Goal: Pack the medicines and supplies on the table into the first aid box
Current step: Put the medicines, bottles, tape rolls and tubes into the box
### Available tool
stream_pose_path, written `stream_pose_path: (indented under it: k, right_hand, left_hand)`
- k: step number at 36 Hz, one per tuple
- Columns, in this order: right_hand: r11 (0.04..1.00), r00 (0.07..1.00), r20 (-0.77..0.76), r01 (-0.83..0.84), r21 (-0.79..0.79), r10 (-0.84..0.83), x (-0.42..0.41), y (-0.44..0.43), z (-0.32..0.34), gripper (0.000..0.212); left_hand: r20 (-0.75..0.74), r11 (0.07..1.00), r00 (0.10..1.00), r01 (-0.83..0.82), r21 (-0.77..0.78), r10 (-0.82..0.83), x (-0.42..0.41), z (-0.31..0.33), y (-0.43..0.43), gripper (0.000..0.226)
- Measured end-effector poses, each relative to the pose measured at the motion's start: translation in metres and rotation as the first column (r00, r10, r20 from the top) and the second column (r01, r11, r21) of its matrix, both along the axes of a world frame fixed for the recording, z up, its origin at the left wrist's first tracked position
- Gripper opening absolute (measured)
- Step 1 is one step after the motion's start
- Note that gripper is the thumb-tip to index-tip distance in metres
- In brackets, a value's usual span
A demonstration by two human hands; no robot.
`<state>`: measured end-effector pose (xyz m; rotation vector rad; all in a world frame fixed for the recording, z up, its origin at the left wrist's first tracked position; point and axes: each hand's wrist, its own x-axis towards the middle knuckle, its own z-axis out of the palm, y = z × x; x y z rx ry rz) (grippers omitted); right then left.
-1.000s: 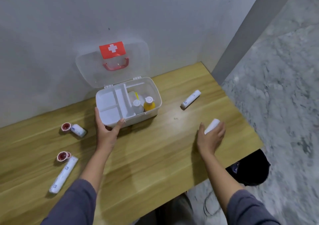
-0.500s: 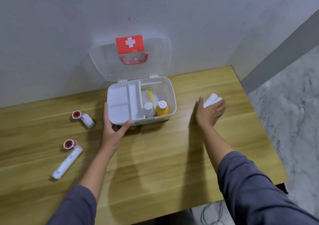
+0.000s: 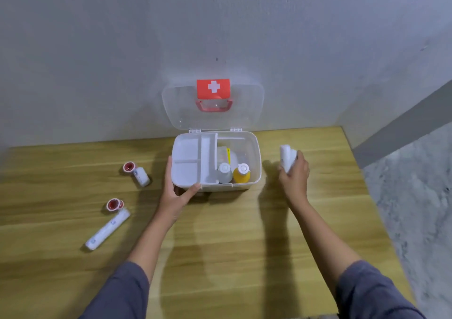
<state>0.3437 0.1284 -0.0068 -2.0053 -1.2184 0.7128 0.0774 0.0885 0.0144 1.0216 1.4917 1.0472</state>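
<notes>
Right now the right hand (image 3: 294,172) is closed around what look like two white rolls (image 3: 286,157), lifted just to the right of the first aid box (image 3: 254,172). Across from it, the left hand (image 3: 177,191) clasps the box's near-left corner, thumb on the front rim. Holding two together in one fist is the likely risk: one may slip before reaching the open compartment beyond the bottles (image 3: 233,174). Further left of the bracing hand, tubes and tape (image 3: 113,203) wait.
</notes>
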Motion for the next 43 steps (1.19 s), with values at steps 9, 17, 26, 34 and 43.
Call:
stream_pose_path:
  k: [9, 17, 26, 34, 43]
  right_hand:
    - [0.924, 0.812, -0.514, -0.077, 0.375, 0.276, -0.035, 0.014, 0.064, 0.071]
    - [0.943, 0.854, -0.416, -0.224, 0.246, 0.311, -0.057, 0.025, 0.053, 0.068]
    - [0.930, 0.901, -0.257, -0.299, 0.216, 0.349, -0.047, 0.025, 0.042, 0.059]
    - [0.922, 0.925, -0.128, -0.328, 0.204, 0.357, -0.050, 0.025, 0.037, 0.041]
    - [0.982, 0.932, -0.315, -0.146, 0.122, 0.178, -0.062, 0.013, 0.034, 0.040]
  left_hand:
    - [-0.007, 1.000, 1.000, 0.001, -0.007, -0.001, -0.002, -0.002, 0.001, 0.098]
    - [-0.010, 0.999, 0.999, 0.031, -0.021, -0.031, -0.005, -0.002, 0.001, 0.097]
    - [-0.002, 0.999, 0.999, 0.038, -0.021, -0.038, -0.006, -0.003, 0.000, 0.096]
    - [-0.012, 0.999, 0.999, 0.045, -0.027, -0.045, -0.007, -0.005, 0.000, 0.096]
    - [-0.070, 0.999, 0.997, 0.037, -0.024, -0.039, -0.007, -0.010, -0.001, 0.097]
